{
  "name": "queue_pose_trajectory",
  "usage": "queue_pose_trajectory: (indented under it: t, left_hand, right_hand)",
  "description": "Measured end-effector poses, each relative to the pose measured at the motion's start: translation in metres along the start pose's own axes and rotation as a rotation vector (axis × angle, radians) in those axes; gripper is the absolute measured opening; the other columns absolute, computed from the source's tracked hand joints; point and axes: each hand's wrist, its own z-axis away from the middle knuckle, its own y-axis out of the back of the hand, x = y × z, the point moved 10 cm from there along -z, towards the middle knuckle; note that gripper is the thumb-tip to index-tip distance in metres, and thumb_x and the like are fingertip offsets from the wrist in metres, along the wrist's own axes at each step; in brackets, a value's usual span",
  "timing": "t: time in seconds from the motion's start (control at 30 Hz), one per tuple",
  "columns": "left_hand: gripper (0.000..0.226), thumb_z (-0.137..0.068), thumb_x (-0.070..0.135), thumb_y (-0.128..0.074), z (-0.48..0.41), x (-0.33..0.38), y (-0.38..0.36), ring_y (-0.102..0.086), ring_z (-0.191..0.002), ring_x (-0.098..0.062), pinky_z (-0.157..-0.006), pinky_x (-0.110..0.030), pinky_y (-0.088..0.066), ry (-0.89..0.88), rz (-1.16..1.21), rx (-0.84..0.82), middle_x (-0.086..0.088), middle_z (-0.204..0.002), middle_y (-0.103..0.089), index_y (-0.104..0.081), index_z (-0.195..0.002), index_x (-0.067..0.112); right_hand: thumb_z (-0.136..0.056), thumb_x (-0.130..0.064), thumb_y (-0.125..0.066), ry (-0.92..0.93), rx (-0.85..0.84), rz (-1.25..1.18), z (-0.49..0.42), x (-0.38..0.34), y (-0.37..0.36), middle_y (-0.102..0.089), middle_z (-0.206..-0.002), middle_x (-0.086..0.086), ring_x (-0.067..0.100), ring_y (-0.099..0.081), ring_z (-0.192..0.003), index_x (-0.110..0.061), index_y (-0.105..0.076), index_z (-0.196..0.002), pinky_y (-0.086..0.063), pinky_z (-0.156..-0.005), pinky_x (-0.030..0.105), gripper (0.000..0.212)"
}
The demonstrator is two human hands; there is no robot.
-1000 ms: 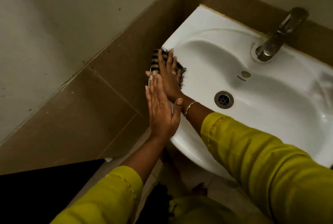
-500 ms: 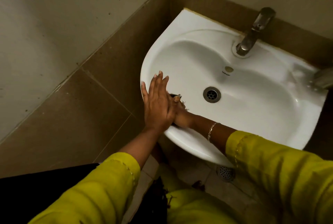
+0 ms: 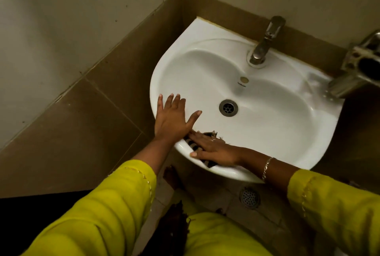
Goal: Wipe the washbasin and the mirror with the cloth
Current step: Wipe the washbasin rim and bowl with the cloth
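Note:
The white washbasin [image 3: 277, 124] hangs in a wall corner, with a steel tap [image 3: 265, 41] at its back and a drain [image 3: 228, 107] in the middle. My right hand [image 3: 216, 147] lies flat on a dark striped cloth [image 3: 192, 144] and presses it onto the basin's front rim. Only the cloth's frayed edges show around the fingers. My left hand [image 3: 173, 118] rests on the basin's left rim with fingers spread and holds nothing. No mirror is in view.
Brown wall tiles [image 3: 86, 124] close in on the left and behind the basin. A metal fixture [image 3: 357, 70] sticks out at the right, above the basin's right edge. A floor drain [image 3: 249, 197] lies under the basin.
My right hand slid the cloth from the basin's left rim round to the front rim. My left hand followed along the rim and spread its fingers. The view shifted right.

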Motion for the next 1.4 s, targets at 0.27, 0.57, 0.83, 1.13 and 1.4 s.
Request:
queue_pose_trajectory:
  t: [0.27,0.57,0.83,1.13,1.4]
  left_hand:
    - [0.068,-0.093,0.057,-0.021,-0.002,0.000,-0.013,-0.018,-0.142,-0.027,-0.115,-0.046,0.008,0.014,-0.188,-0.144,-0.013,-0.150,-0.032,-0.038,-0.138,0.008]
    - [0.058,-0.097,0.047,-0.024,-0.003,-0.001,-0.012,-0.022,-0.140,-0.026,-0.115,-0.043,0.008,0.033,-0.167,-0.139,-0.014,-0.147,-0.036,-0.043,-0.134,0.007]
    - [0.058,-0.089,0.034,-0.022,-0.004,-0.003,-0.012,-0.039,-0.131,-0.033,-0.115,-0.047,-0.003,0.025,-0.084,-0.041,-0.020,-0.135,-0.051,-0.058,-0.120,0.001]
    - [0.064,-0.090,0.039,-0.014,-0.004,-0.002,-0.007,-0.042,-0.130,-0.030,-0.114,-0.047,-0.006,0.028,-0.031,0.024,-0.017,-0.133,-0.054,-0.060,-0.117,0.005]
    - [0.066,-0.089,0.039,-0.011,-0.003,-0.005,-0.002,-0.045,-0.128,-0.028,-0.114,-0.045,-0.008,0.043,0.027,0.054,-0.015,-0.129,-0.057,-0.061,-0.114,0.005]
  right_hand:
    - [-0.094,-0.050,-0.032,-0.119,0.021,0.133,0.057,0.034,0.003,-0.026,-0.143,0.005,0.025,-0.031,-0.129,-0.030,-0.015,-0.146,-0.027,-0.106,0.033,0.058]
    - [-0.088,-0.066,-0.012,-0.104,-0.079,0.357,0.120,0.081,0.018,-0.024,-0.153,-0.005,0.012,-0.017,-0.141,-0.034,-0.019,-0.144,-0.017,-0.114,0.036,0.065]
    - [-0.048,-0.080,0.034,-0.143,-0.253,0.794,0.135,0.144,0.073,-0.010,-0.155,-0.012,0.007,-0.006,-0.143,-0.040,-0.014,-0.143,0.006,-0.111,0.033,0.114]
    - [-0.082,-0.038,-0.037,0.088,-0.116,1.481,0.076,0.167,0.144,-0.066,-0.117,0.011,0.030,-0.057,-0.115,-0.014,-0.065,-0.114,-0.010,-0.113,0.042,0.049]
    - [-0.083,-0.028,-0.055,0.169,0.095,1.819,0.007,0.118,0.170,-0.038,-0.146,0.010,0.030,-0.026,-0.139,-0.016,-0.044,-0.135,-0.004,-0.113,0.055,0.054]
